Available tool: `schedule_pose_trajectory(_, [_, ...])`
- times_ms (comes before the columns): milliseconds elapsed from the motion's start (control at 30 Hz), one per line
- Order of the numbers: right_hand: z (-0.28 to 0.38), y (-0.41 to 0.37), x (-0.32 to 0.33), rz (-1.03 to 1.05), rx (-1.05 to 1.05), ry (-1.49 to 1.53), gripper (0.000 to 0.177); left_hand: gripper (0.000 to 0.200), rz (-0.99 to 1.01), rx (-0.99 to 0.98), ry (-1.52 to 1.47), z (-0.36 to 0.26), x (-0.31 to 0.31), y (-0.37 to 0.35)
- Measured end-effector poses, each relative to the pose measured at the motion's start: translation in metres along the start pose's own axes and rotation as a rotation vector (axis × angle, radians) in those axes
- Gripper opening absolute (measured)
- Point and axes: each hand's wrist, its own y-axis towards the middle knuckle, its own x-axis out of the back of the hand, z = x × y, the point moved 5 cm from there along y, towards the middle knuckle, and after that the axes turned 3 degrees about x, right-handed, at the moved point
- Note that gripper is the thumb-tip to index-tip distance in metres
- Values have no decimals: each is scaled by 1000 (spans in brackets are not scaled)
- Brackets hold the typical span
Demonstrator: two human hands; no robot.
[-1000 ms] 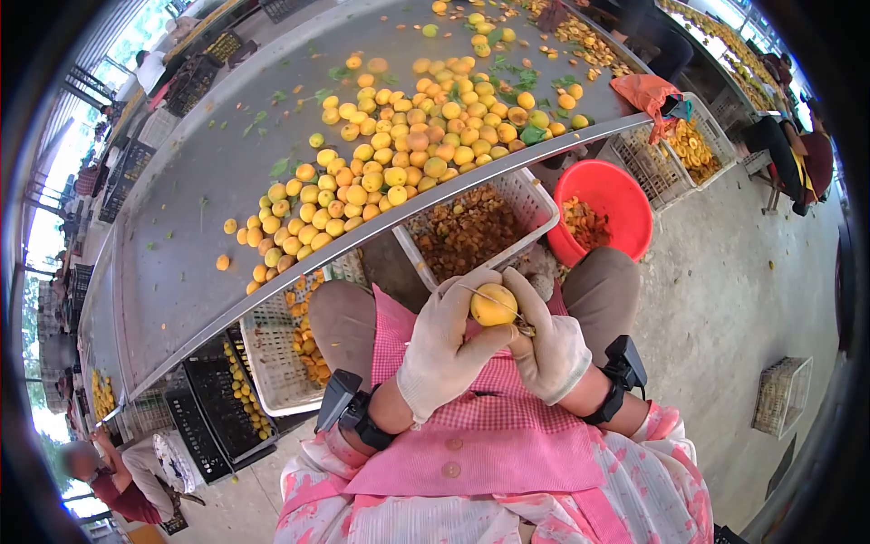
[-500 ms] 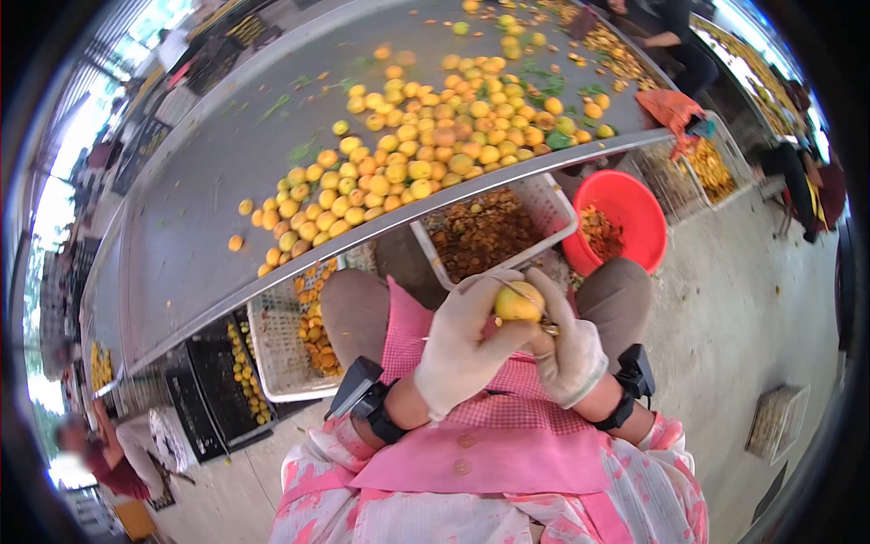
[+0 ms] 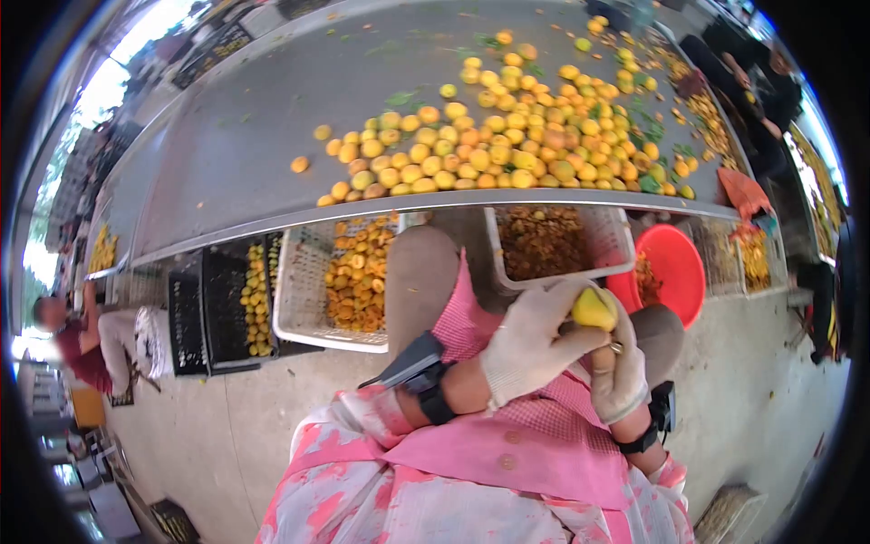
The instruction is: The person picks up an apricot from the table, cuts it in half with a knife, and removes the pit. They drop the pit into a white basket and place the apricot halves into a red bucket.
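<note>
My left hand, in a pale glove, pinches a yellow-green fruit above my lap. Close against the fruit's lower right side is my right hand, also gloved, its fingers curled round a small metal tool that is mostly hidden. Beyond both hands, a heap of orange and yellow fruit lies on the grey metal table. Under the table edge are a white crate of dark brown pieces and a red bucket with some orange pieces inside.
A white crate of cut orange fruit stands left of my knee, beside black crates with whole fruit. A seated person is at the far left. Another person's arm reaches in at the upper right. An orange cloth hangs over the table edge.
The view has turned, so the table edge lies more level and my hands appear further right. The fruit is still between my hands, turned to show a greener side.
</note>
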Motion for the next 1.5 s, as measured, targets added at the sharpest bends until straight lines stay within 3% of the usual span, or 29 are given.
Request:
schedule_pose_trajectory(33, [1, 2, 0, 19, 40, -88, 63, 46, -31, -59, 38, -1, 3, -1])
schedule_pose_trajectory(67, [-16, -3, -5, 20, -60, -41, 61, 45, -26, -81, 71, 2, 4, -1])
schedule_pose_trajectory(133, [1, 4, -5, 18, 53, -85, 63, 44, 15, 20, 2, 8, 6, -3])
schedule_pose_trajectory(200, [3, 5, -6, 16, 74, -109, 65, 40, -4, 302, -590, 22, -4, -11])
schedule_pose_trajectory(233, [7, 8, -8, -15, 125, -87, 66, 39, 87, 291, -868, 16, -7, -12])
schedule_pose_trajectory(267, [8, 7, -7, -22, 125, -89, 66, 39, 94, 288, -867, 17, -9, -15])
schedule_pose_trajectory(333, [10, 8, -9, -28, 148, -88, 65, 50, 117, 333, -791, 22, -11, -18])
schedule_pose_trajectory(400, [16, 10, -1, -6, 174, -85, 64, 45, 104, 337, -784, 20, -5, -16])
schedule_pose_trajectory(467, [17, 10, 2, 133, 134, -86, 64, 43, 96, 163, -53, 11, 11, -7])
schedule_pose_trajectory(500, [16, 10, 3, 130, 131, -85, 64, 43, 100, 164, -52, 7, 14, -3])
schedule_pose_trajectory(567, [16, 10, 3, 145, 131, -58, 65, 46, 125, -138, 411, -13, 15, 4])
schedule_pose_trajectory(600, [13, 10, 2, 145, 131, -58, 65, 46, 126, -138, 412, -13, 15, 4])
schedule_pose_trajectory(667, [10, 8, 0, 87, 190, -25, 81, 51, 149, -156, 313, -13, 13, 4])
schedule_pose_trajectory(700, [9, 8, 0, 86, 192, -21, 81, 51, 150, -156, 317, -13, 10, 2])
schedule_pose_trajectory(767, [11, 8, 2, 41, 257, -11, 71, 51, 78, 22, -36, -5, 4, -3])
schedule_pose_trajectory(1000, [13, 4, 4, 61, 250, -85, 71, 52, -12, 59, 111, -4, -5, -3])
schedule_pose_trajectory(1100, [9, 2, 2, 172, 124, -89, 68, 45, -23, 130, 29, 4, -5, 0])
schedule_pose_trajectory(1200, [6, -1, 0, 86, 172, 107, 66, 41, 81, 98, 27, 2, -8, 3])
schedule_pose_trajectory(1267, [13, 3, -2, 156, 197, 280, 70, 37, 72, 84, 14, 3, -9, 2])
schedule_pose_trajectory(1400, [8, 1, -7, 239, 165, 387, 74, 35, 114, 9, 68, 8, -7, 0])
schedule_pose_trajectory(1500, [11, -3, -4, 308, 254, 432, 74, 34, 229, -75, 132, 9, -10, -3])
